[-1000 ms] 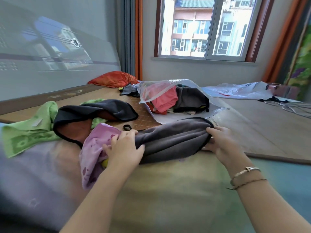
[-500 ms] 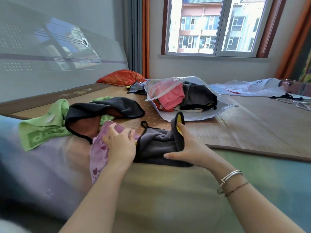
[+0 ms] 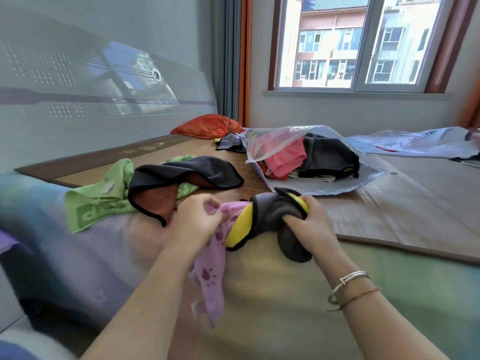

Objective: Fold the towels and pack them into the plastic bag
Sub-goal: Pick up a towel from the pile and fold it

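Towels everywhere, and we sweep from the left: one green towel (image 3: 96, 201) lies crumpled on the bed (image 3: 285, 294), and one black towel with a rust lining (image 3: 179, 183) is draped partly over it. Next comes our left hand (image 3: 198, 224), fingers pinching one lilac paw-print towel (image 3: 210, 271) that hangs down toward us. Just right of it, our right hand (image 3: 307, 226) is clamped on one grey towel with a yellow side (image 3: 270, 219), bunched up rather than flat, its long axis running roughly left to right between the two hands, which sit close together. Beyond and to the right lies the one clear plastic bag (image 3: 275, 140), mouth facing us, already holding folded towels; we judge the right hand nearer it. Farther right, a second plastic sheet or bag (image 3: 415, 141).
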